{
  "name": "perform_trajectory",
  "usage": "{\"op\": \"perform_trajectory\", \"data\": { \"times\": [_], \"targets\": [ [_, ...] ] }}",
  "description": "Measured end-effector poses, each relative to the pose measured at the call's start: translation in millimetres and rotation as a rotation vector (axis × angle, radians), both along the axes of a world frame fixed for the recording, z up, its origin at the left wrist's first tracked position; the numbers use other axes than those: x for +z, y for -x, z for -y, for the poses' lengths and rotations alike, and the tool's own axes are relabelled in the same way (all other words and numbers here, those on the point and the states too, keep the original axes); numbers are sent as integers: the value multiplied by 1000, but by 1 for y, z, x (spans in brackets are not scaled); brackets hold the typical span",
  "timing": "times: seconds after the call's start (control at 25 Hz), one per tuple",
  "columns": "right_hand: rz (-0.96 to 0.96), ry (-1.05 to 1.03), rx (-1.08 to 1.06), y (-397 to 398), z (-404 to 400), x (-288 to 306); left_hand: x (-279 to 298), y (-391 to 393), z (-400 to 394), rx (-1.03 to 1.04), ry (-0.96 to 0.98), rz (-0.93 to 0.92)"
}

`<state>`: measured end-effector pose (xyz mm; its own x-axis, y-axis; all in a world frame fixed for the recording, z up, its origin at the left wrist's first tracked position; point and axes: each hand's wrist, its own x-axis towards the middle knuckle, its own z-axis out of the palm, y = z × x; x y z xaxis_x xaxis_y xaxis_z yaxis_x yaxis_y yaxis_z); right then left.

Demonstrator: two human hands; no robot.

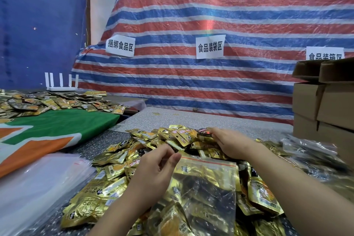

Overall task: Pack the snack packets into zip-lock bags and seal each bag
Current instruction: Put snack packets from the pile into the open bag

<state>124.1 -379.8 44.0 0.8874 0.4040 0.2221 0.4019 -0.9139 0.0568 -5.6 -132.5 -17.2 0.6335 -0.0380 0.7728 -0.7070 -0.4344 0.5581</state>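
Observation:
A heap of gold snack packets [134, 151] covers the speckled table in front of me. On top of it lies a clear zip-lock bag [203, 188] with a red strip at its mouth, with several packets inside. My left hand [157, 166] pinches the bag's top left corner between thumb and fingers. My right hand [229, 145] reaches over the far side of the heap, its fingertips gripping a dark packet [205, 134].
A stack of empty clear bags [38, 184] lies at the left. A green, orange and white cloth [47, 132] carries another heap of packets [47, 101]. Cardboard boxes [323, 101] stand at the right, filled bags [314, 153] before them. A white router [62, 87] sits at the back.

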Motion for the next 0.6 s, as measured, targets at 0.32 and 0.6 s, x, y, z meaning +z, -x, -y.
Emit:
{"op": "perform_trajectory", "data": {
  "times": [0.32, 0.6],
  "targets": [
    [-193, -74, -49, -13, -3, 5, -1, -1, 0, -8, 0, -30],
    [56, -452, -110, -2, -9, 8, 2, 3, 1, -37, 50, -71]
  ]
}}
